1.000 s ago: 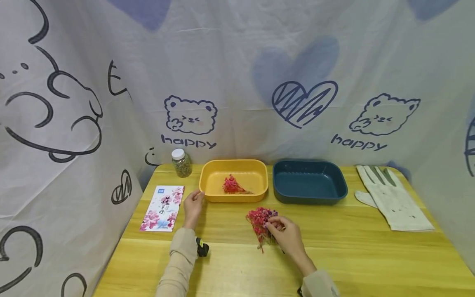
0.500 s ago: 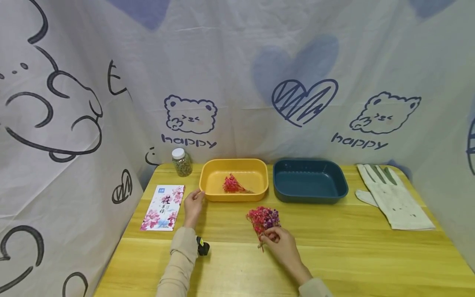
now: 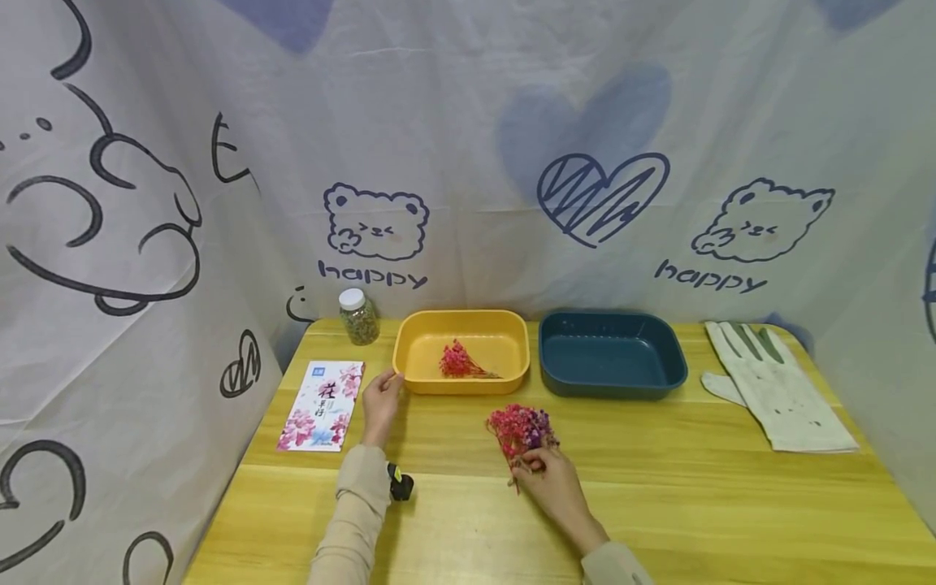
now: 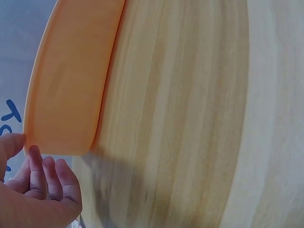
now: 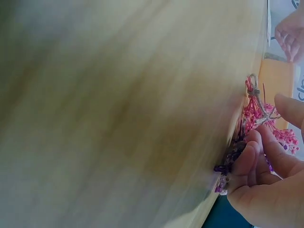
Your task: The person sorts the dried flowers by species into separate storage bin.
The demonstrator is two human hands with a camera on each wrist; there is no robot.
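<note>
A bunch of small dried flowers point(image 3: 512, 424), pink-red with purple ones on its right, lies on the table in the head view. My right hand point(image 3: 553, 487) is at its lower end, fingers curled against the bunch and the thumb close to the stems. In the right wrist view, twine point(image 5: 257, 91) is tied about the stems; the thumb stands a little apart from the fingertips. My left hand point(image 3: 380, 409) pinches the front left rim of the yellow plastic basin point(image 3: 409, 357). Inside the basin lies a smaller pink dried flower bunch point(image 3: 459, 361).
Right of the yellow basin stands a dark blue basin point(image 3: 614, 386). A white-lidded jar point(image 3: 358, 318) of dried matter and a flower-printed packet point(image 3: 322, 406) are at the left. A pale work glove point(image 3: 778, 398) lies far right. A printed cloth point(image 3: 475, 162) hangs behind.
My right hand has moved from the purple flower heads down to the stem end, uncovering the purple blooms. The left hand keeps its place on the yellow basin's rim.
</note>
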